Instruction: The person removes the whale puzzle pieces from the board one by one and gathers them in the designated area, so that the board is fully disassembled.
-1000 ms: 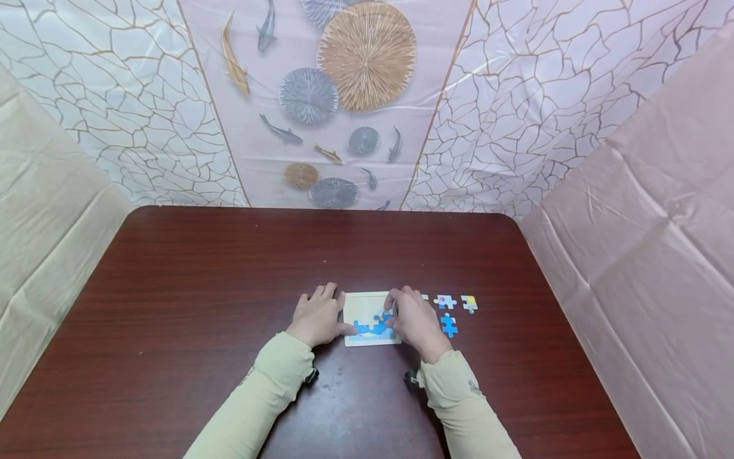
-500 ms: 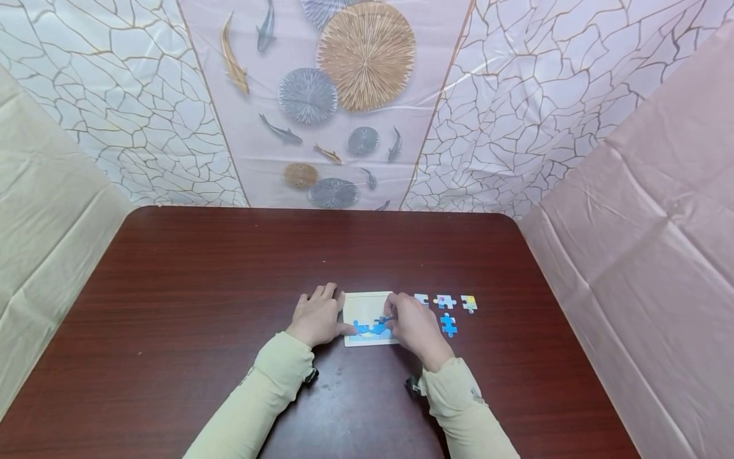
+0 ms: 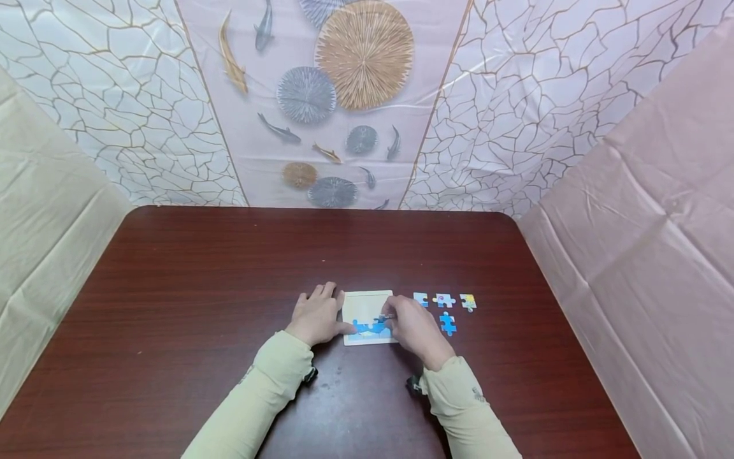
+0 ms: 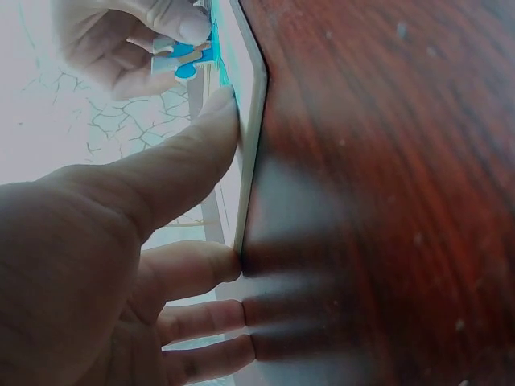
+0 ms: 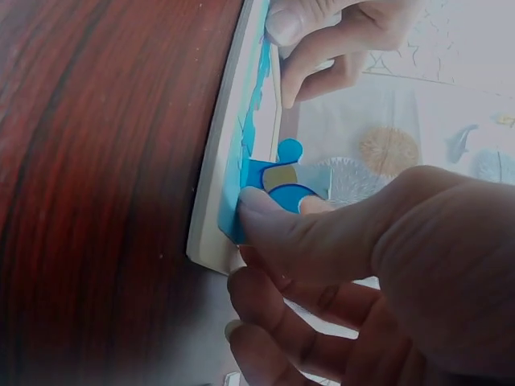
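A pale, shallow puzzle tray (image 3: pixel 361 305) lies on the table, blue jigsaw pieces (image 3: pixel 369 329) filling its near part. My left hand (image 3: pixel 314 317) rests at the tray's left side, fingers spread; in the left wrist view its thumb (image 4: pixel 211 133) presses on the rim and its fingertips are down by the table. With thumb and fingers, my right hand (image 3: pixel 417 324) pinches a jigsaw piece (image 5: pixel 282 175), blue with a tan patch, at the tray's right part. The piece stands tilted up on edge, its lower end at the blue pieces; the thumb covers part of it.
To the right of the tray lie several loose jigsaw pieces: one white and blue (image 3: pixel 421 298), one pale with a pink mark (image 3: pixel 444 300), one yellow (image 3: pixel 467 301), and a blue one (image 3: pixel 448 324) closer to me. The dark red table (image 3: pixel 229 268) meets patterned cloth at the back.
My right hand has shifted slightly and tipped the pinched piece from a flatter lie to on edge, uncovering the nearest loose piece. My left hand stays put.
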Demonstrator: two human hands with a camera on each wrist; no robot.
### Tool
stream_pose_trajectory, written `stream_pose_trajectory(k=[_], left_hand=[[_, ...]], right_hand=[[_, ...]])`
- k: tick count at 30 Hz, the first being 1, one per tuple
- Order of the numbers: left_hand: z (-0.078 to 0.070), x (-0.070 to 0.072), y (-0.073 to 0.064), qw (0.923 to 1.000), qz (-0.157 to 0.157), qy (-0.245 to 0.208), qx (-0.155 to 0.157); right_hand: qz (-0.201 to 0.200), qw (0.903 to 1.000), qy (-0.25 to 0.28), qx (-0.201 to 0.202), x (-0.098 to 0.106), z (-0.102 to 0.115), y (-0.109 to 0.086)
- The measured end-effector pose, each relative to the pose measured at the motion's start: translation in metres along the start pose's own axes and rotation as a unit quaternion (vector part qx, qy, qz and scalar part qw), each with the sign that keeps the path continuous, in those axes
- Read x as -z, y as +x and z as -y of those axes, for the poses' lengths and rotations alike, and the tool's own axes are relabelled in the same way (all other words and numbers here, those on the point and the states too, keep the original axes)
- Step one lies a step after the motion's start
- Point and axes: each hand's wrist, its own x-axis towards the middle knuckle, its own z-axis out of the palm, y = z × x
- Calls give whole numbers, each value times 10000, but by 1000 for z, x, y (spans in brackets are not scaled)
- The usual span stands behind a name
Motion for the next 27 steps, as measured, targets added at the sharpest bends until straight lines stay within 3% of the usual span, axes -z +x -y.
stream_pose_trajectory(k=[18, 27], left_hand=[[0, 2, -2, 10000, -20, -38, -46], [0, 2, -2, 9999, -58, -47, -85]], right_hand=[[155, 9998, -95, 94, -1, 2, -1], [-73, 9982, -272, 528, 2, 5, -5]])
